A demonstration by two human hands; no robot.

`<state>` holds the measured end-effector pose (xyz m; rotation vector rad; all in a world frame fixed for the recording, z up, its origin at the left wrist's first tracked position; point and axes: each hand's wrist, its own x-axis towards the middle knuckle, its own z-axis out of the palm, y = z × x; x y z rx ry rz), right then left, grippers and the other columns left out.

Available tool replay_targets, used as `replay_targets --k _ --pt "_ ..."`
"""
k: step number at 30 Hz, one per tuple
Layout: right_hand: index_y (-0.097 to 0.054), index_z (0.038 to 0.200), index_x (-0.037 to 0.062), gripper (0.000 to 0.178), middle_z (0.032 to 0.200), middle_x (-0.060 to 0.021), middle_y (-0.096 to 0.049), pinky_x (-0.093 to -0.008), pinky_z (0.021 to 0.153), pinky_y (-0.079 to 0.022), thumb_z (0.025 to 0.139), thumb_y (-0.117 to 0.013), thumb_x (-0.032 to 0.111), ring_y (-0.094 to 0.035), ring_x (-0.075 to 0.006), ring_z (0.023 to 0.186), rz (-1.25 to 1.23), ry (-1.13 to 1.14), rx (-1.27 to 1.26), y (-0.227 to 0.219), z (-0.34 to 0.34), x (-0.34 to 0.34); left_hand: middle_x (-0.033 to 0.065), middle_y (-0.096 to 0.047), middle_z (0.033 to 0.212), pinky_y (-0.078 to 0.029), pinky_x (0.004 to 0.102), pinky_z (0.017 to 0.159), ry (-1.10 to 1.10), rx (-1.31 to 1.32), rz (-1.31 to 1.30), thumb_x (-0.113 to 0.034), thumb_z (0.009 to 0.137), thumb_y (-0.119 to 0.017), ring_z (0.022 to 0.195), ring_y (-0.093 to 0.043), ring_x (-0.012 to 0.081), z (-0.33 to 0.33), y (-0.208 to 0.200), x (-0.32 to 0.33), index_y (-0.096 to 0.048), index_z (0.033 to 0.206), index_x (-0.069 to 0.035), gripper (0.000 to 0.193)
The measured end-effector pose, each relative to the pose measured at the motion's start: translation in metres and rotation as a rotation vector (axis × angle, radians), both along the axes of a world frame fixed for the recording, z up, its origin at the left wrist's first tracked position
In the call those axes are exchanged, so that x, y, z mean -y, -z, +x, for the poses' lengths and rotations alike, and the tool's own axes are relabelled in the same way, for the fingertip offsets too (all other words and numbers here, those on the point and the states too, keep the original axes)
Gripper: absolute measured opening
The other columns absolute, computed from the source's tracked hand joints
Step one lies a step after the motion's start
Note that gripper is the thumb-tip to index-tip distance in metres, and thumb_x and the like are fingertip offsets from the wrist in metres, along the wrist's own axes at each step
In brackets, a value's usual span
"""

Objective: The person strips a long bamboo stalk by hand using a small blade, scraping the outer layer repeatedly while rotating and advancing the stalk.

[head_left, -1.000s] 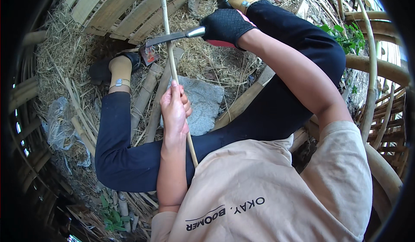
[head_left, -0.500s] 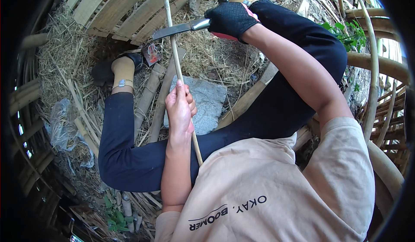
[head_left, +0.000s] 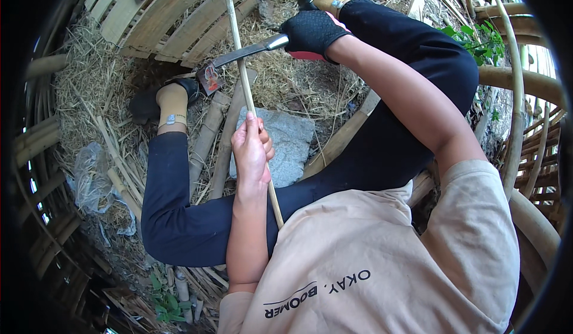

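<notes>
A long, thin bamboo strip (head_left: 235, 31) slants from the far edge down to my waist. My bare left hand (head_left: 252, 149) is closed round its middle, thumb laid along the strip. My right hand (head_left: 313, 35), in a black glove with red on the palm side, grips a knife (head_left: 252, 51) by its handle, which the glove hides. The blade lies across the strip beyond my left hand, its tip pointing left. Below the strip, a flat grey stone (head_left: 286, 143) rests on the ground between my legs.
Bamboo slats (head_left: 173, 20) form a panel at the far left. Bamboo pieces (head_left: 206, 134) lie beside the stone, and dry straw (head_left: 89, 77) covers the ground. Clear plastic (head_left: 91, 176) lies at the left. Bent bamboo poles (head_left: 519, 83) stand at the right.
The knife has shifted slightly nearer along the strip, and its blade slants more, with the tip lower. My left hand keeps its hold on the strip.
</notes>
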<state>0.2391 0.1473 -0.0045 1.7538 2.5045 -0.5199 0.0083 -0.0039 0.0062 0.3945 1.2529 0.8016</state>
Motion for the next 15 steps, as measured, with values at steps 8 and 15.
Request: replay_targets --k 8,15 --pt "-0.077 0.096 0.0154 0.024 0.089 -0.0159 -0.074 -0.0449 0.078 -0.058 0.081 -0.061 0.026 -0.073 -0.0332 0.086 -0.022 0.109 -0.082 0.006 0.002 -0.006 -0.0102 -0.028 0.059 -0.016 0.0213 0.037 -0.004 -0.008 0.007 -0.037 0.110 -0.044 0.042 -0.019 0.0004 -0.001 -0.002 -0.002 -0.048 0.087 -0.015 0.033" --pt "-0.077 0.099 0.0150 0.027 0.089 -0.0156 -0.075 -0.0454 0.079 -0.057 0.080 -0.062 0.027 -0.073 -0.0344 0.085 0.024 0.089 -0.058 0.007 0.003 -0.004 -0.0103 -0.028 0.058 -0.015 0.0215 0.036 0.030 -0.003 0.005 -0.038 0.110 -0.043 0.041 -0.019 0.0005 -0.001 0.000 0.000 -0.047 0.086 -0.015 0.034"
